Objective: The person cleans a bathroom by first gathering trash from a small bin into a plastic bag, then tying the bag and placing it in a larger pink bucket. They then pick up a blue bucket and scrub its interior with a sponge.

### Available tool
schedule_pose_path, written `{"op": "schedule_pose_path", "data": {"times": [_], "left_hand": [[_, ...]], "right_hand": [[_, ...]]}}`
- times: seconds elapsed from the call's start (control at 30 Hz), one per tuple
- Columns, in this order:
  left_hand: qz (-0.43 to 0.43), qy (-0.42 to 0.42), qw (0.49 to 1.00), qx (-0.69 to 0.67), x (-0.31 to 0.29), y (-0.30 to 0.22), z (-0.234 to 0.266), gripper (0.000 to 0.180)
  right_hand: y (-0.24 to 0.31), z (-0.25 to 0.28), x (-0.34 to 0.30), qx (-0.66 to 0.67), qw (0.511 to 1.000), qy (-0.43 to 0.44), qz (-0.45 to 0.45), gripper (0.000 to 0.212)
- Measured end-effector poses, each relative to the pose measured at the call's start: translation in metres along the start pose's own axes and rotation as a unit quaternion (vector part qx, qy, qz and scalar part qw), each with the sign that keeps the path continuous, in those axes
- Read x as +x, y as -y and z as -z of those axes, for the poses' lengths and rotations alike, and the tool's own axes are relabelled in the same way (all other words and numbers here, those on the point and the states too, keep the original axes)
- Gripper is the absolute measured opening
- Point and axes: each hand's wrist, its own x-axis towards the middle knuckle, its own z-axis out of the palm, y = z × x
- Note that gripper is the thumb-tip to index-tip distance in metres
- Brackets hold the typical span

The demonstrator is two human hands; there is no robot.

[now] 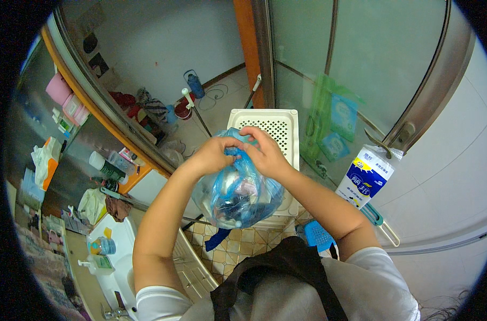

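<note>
A translucent blue plastic bag (240,195), filled with mixed light and dark contents, hangs in front of me. Its gathered top is pinched by my left hand (215,156), fingers closed on the plastic. From the other side my right hand (266,154) grips the same gathered neck, with thumb and fingers meeting close to the left hand's. The bag's contents are blurred by the plastic, so their kinds cannot be made out. Behind and partly beneath the bag stands a cream plastic rack (293,139) with a perforated top.
A washbasin (126,243) with a soap bottle (97,264) lies to the left, below a mirror and cluttered shelf. Frosted glass doors (382,59) stand ahead. At right hangs a tissue pack (365,176). A blue plastic basket (319,235) sits low on the tiled floor (238,249).
</note>
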Motion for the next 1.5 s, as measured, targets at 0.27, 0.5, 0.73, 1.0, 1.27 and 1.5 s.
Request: {"op": "schedule_pose_path", "data": {"times": [0.27,0.5,0.73,1.0,1.27,1.5], "left_hand": [[-0.232,-0.194,0.890,0.342,-0.012,0.014,-0.022,0.036],[-0.296,-0.352,0.800,0.385,-0.017,0.016,-0.031,0.017],[-0.300,-0.360,0.792,0.391,-0.018,0.013,-0.034,0.015],[-0.169,-0.321,0.815,0.452,-0.031,0.009,-0.041,0.008],[-0.078,-0.171,0.864,0.467,-0.064,0.027,-0.056,0.002],[0.028,-0.062,0.993,0.091,-0.042,0.025,-0.022,0.014]], "right_hand": [[-0.043,-0.004,0.021,0.054,0.959,0.203,-0.192,0.041],[-0.034,-0.001,0.028,0.011,0.935,0.255,-0.248,0.057],[-0.028,-0.019,0.028,0.164,0.947,0.165,-0.223,0.018],[-0.021,-0.015,0.017,-0.191,0.981,-0.036,-0.013,0.013],[-0.054,-0.012,0.005,-0.314,0.949,-0.005,-0.023,0.008],[-0.063,-0.004,0.008,-0.225,0.972,-0.033,-0.056,0.010]]}}
